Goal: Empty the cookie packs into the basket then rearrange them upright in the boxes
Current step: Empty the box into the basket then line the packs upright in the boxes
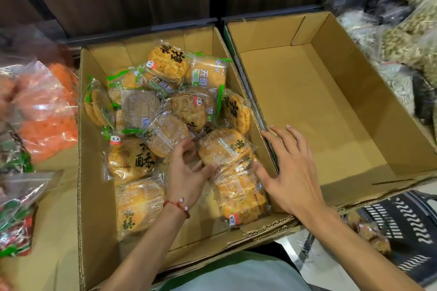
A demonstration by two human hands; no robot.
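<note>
Two open hands sort through a box of jumbled cookie packs.

The left box [94, 196], centre frame, holds the cookie packs [165, 92] lying flat and crisscrossed, none upright yet. The left hand [186, 168] reaches among them, its grip released and fingers spread on the wrappers, likely to gather a few. The right hand [290, 170], also slack, rests at the shared wall and steadies the stack there. The right box [307, 106] holds nothing visible. The black basket [406, 227], lower right, shows a few packs.
</note>
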